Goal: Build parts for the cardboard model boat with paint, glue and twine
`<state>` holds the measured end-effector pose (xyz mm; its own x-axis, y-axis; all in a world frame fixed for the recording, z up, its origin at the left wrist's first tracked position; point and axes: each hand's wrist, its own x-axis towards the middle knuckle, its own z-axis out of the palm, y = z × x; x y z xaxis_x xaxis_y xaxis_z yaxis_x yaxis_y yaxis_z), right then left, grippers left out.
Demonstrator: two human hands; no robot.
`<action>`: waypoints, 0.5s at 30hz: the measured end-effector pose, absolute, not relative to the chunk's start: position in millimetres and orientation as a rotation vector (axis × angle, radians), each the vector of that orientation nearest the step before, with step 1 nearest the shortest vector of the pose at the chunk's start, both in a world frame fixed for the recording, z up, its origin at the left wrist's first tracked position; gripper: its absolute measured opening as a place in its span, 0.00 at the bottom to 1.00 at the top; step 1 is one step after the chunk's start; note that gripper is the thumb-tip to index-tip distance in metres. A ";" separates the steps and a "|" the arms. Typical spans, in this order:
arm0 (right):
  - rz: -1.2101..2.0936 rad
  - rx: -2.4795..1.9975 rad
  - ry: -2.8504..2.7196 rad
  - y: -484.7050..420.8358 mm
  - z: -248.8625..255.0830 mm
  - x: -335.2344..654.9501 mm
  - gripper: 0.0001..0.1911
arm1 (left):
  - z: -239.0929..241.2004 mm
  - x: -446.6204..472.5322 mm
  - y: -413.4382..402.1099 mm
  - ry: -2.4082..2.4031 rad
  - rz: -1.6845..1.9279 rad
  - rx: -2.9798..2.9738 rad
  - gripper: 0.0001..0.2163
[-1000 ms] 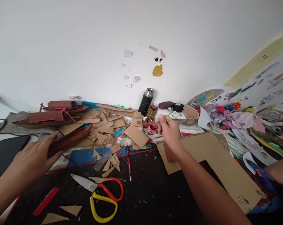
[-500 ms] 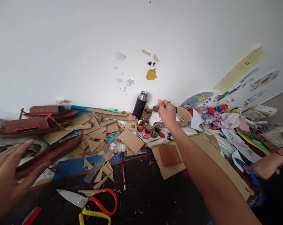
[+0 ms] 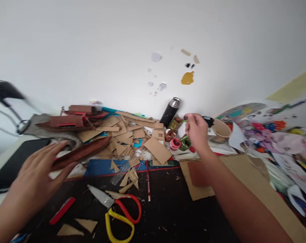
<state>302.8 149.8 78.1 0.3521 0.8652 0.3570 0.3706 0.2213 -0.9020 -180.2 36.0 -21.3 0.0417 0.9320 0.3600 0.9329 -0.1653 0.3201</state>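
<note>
My left hand (image 3: 39,175) is spread at the left, fingers and thumb apart, around the near end of a reddish-brown boat hull (image 3: 83,152); I cannot tell whether it touches. My right hand (image 3: 197,131) pinches a thin green-handled paintbrush (image 3: 184,120) above the paint jars. Below it are a pink paint jar (image 3: 175,144), a green paint jar (image 3: 185,144) and a brown paint jar (image 3: 170,135). Another green stick leans from the pink jar. My right forearm partly covers a brown-painted square (image 3: 197,173) on cardboard.
Scissors (image 3: 122,209) with red and yellow handles lie in front, near a red cutter (image 3: 62,211) and a pencil (image 3: 148,182). Cardboard scraps (image 3: 127,135) heap in the middle. A black flask (image 3: 170,112) stands by the wall. Two brown model boats (image 3: 67,122) sit behind left.
The view has swung left, so things appear farther right. My left hand has come closer to the boat hull. My right hand has dropped slightly with the paintbrush.
</note>
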 end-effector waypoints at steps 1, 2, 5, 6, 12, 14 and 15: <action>0.542 -1.353 -1.248 136.7 77.2 294.5 0.26 | -17.0 -178.0 35.7 -2.018 -0.777 -2.242 0.32; 0.603 -1.352 -1.259 122.9 74.7 286.0 0.26 | -13.8 -176.4 35.6 -2.025 -0.750 -2.221 0.32; 0.824 -1.414 -1.318 78.7 57.8 260.1 0.28 | -12.4 -176.4 35.8 -2.120 -0.553 -2.212 0.35; 0.875 -1.427 -1.352 64.2 50.2 251.9 0.28 | -13.8 -177.7 35.7 -2.151 -0.491 -2.222 0.36; 1.055 -1.391 -1.469 9.4 17.6 218.7 0.28 | -19.2 -183.8 41.4 -2.153 -0.385 -2.339 0.38; 1.058 -1.357 -1.472 6.1 17.4 212.8 0.27 | -17.5 -182.0 45.1 -2.151 -0.376 -2.352 0.37; 1.064 -1.341 -1.463 6.4 18.5 209.9 0.27 | -16.5 -180.5 46.9 -2.151 -0.370 -2.355 0.37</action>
